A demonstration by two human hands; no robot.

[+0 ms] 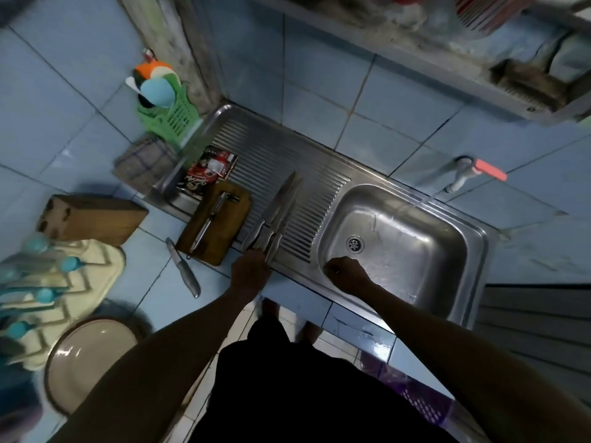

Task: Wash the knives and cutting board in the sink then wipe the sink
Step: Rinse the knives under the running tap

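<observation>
Several steel knives [277, 215] lie side by side on the ribbed drainboard, blades pointing away from me. My left hand [250, 270] rests at their handles, fingers curled around the handle ends. A wooden cutting board [230, 219] lies left of them with a steel tool [209, 219] on top. One more knife [184, 272] lies on the blue tiled counter beside the board. My right hand [347, 274] is a closed fist at the near rim of the steel sink basin [425, 251]; whether it holds anything is hidden.
A tap with a red handle [470, 172] juts from the wall behind the basin. A wooden knife block [91, 219], a red packet [208, 171], a folded cloth [144, 163] and a green utensil basket [169, 115] stand left. A drying rack [64, 282] and bowl [86, 362] fill the near left.
</observation>
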